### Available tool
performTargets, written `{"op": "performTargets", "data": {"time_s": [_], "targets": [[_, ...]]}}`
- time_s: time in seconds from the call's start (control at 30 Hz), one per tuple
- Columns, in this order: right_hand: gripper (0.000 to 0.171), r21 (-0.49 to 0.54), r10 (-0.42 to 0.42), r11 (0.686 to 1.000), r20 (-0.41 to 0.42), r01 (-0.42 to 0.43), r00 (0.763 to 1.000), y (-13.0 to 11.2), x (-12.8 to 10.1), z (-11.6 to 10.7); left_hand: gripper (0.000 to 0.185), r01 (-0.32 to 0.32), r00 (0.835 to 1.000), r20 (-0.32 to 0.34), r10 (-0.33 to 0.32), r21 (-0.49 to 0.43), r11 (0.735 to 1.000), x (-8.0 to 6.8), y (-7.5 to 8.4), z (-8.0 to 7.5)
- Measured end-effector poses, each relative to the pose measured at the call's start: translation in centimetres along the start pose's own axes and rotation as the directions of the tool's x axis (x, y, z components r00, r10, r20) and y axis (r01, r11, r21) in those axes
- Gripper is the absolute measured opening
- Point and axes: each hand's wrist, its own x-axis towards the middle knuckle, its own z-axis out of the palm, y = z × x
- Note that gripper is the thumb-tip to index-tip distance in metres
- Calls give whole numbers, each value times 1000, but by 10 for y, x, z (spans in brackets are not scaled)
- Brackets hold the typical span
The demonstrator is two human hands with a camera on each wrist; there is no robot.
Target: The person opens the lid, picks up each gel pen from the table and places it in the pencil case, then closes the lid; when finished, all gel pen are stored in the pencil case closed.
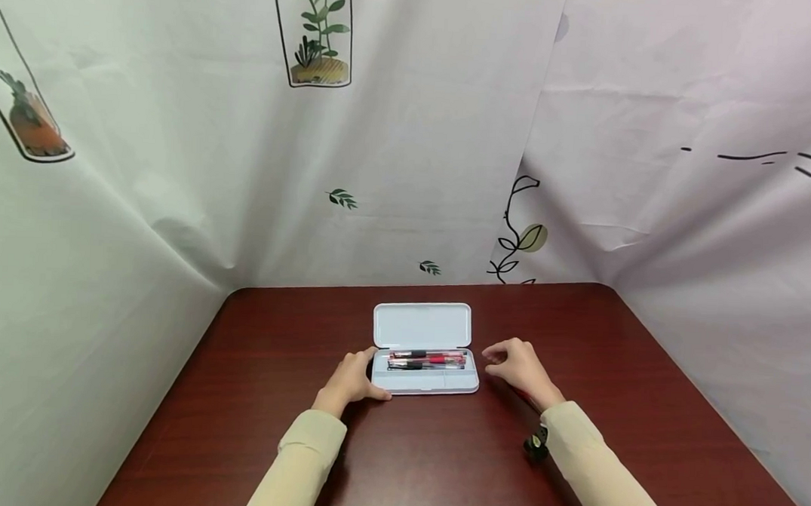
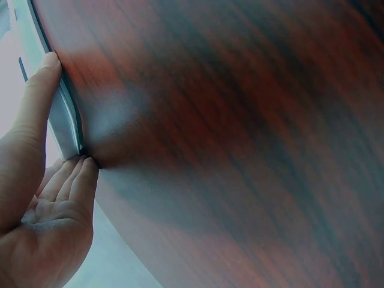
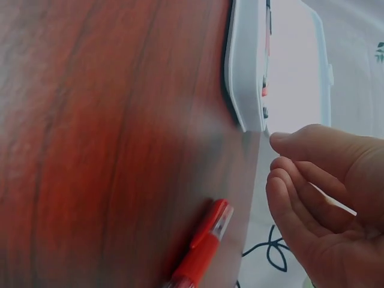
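Observation:
A pale blue-white pencil case (image 1: 410,382) lies on the table with its hinged lid (image 1: 423,325) raised at the back. Inside it, several clear-barrelled pens (image 1: 438,359) with red and black parts lie lengthwise. My left hand (image 1: 349,377) grips the case's left end, thumb along the front edge and fingers at the end wall, as the left wrist view also shows. Just off the right end, my right hand (image 1: 519,366) holds nothing, fingers loosely bent and thumb apart from them. Below that hand, a red pen (image 3: 201,252) lies on the table, partly hidden by the right arm in the head view.
A dark red-brown wooden table (image 1: 424,457) carries everything. White fabric (image 1: 417,133) printed with plants hangs close behind its back edge and along both sides. A small dark object (image 1: 536,444) shows beside the right sleeve cuff.

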Motion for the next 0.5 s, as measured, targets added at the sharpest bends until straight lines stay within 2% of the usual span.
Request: {"op": "performTargets", "data": {"time_s": [0.5], "targets": [[21, -4, 62, 998, -5, -62, 998, 17, -19, -11, 91, -1, 1000, 5, 1, 8, 1000, 1, -1, 1]]}}
